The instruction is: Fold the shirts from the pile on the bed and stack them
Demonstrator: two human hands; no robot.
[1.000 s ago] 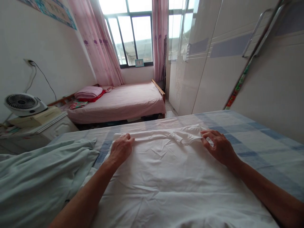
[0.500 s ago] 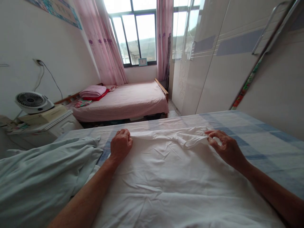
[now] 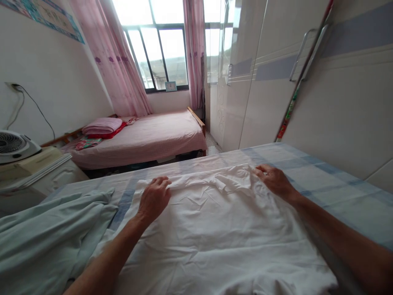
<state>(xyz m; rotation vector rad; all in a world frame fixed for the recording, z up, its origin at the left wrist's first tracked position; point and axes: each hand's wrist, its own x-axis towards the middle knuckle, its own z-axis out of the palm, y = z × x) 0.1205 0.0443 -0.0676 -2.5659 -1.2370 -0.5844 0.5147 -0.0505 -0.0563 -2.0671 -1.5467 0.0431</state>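
Note:
A white cloth [image 3: 202, 229], creased and folded along its far edge, is spread on the bed in front of me. My left hand [image 3: 155, 194] is at the far left of that edge, fingers bent over the fold and closed on the fabric. At the far right corner my right hand [image 3: 272, 178] pinches the cloth between thumb and fingers. The fabric between the hands is bunched, more so towards the right. Left of my left forearm lies a pale green cloth [image 3: 67, 237] in loose folds.
Under the cloths is a blue-and-white checked bed sheet [image 3: 310, 176]. A pink-covered bed [image 3: 159, 131] with folded bedding [image 3: 102, 125] stands by the window. Glossy wardrobe doors [image 3: 264, 94] line the right. A fan [image 3: 16, 145] sits on a box at the left.
The view has swung right, so the room appears shifted left. The cloth's far edge lies flatter, and more fabric shows left of my left hand. My right hand has lowered its corner.

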